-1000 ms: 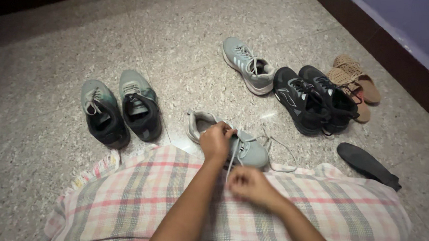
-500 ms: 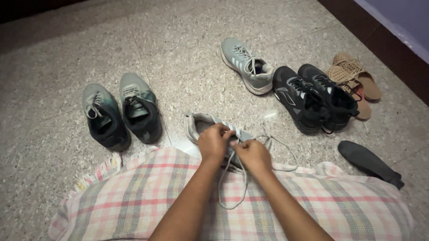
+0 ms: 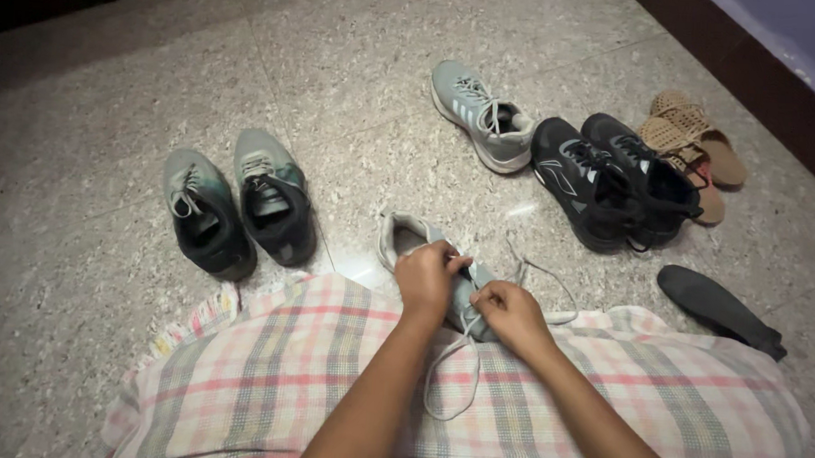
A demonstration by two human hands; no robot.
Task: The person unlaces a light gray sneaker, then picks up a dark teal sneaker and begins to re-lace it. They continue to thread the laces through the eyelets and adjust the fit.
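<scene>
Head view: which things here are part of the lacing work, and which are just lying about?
In hand: grey sneaker, its shoelace, left hand, right hand.

Lying about: matching grey sneaker, teal-black pair, black pair, tan sandals, dark insole.

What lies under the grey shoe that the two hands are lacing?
The grey shoe rests heel-end on the speckled floor; its toe end meets the checked cloth. The left hand and right hand cover its middle, hiding that part.

Left hand (image 3: 428, 279), right hand (image 3: 512, 316): hands close together, fingers pinched.
</scene>
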